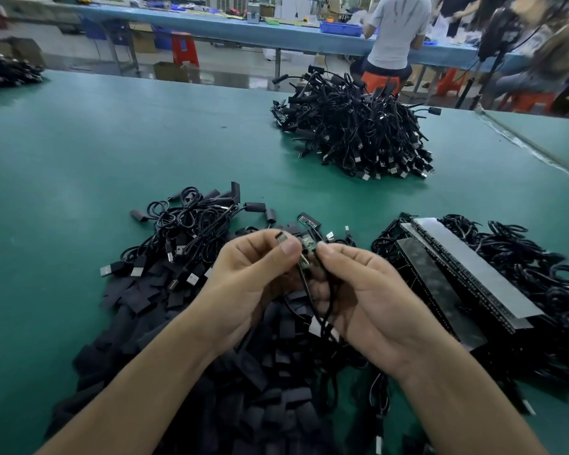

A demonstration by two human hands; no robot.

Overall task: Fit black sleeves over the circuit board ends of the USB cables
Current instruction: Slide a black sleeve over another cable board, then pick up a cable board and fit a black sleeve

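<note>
- Pinching the small green circuit board [307, 250], your right grip [365, 290] leaves its end bare.
- Your left grip [250, 277] pinches a likely short black sleeve [280, 237] beside it, ready to fit.

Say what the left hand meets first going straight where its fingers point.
Likely the green circuit board pinched by the right hand; the left hand points straight at it. Depth unclear.

Left hand [250, 280], right hand [370, 290], apparently pinch grips.

Even overhead light, blurred, warped edges
</note>
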